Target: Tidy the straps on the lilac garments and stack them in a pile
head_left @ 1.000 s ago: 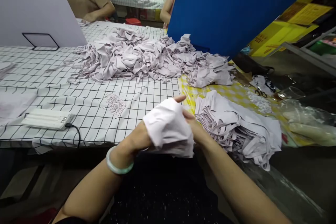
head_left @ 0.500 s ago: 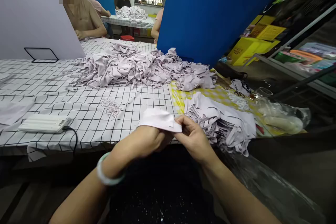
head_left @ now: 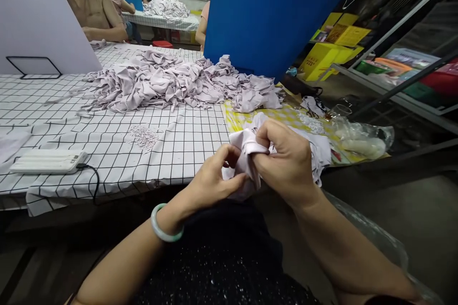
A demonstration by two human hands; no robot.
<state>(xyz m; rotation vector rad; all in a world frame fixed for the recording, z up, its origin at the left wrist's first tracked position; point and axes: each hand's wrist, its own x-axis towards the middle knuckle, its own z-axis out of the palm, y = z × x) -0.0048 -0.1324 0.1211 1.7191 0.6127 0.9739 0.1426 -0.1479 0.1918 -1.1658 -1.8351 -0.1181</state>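
A pale lilac fabric piece, bunched and folded, is between my hands just off the table's front edge. My right hand is closed, pinching its upper part between thumb and fingers. My left hand curls around its left side, thumb and index finger apart but both touching the cloth; the other fingers are partly hidden. Behind my right hand lies a stack of similar lilac pieces, largely covered by it. A large heap of crumpled lilac fabric spreads across the table farther back.
Small pale bits lie scattered on the checked tablecloth. A white power bank with a black cable rests at left. A blue panel stands behind the heap. Plastic bags lie at right. Co-workers sit beyond the table.
Both hands have moved right with the fabric piece, which was stretched flat and is now bunched. My right hand has turned over into a fist-like grip; my left thumb and index finger have spread apart.
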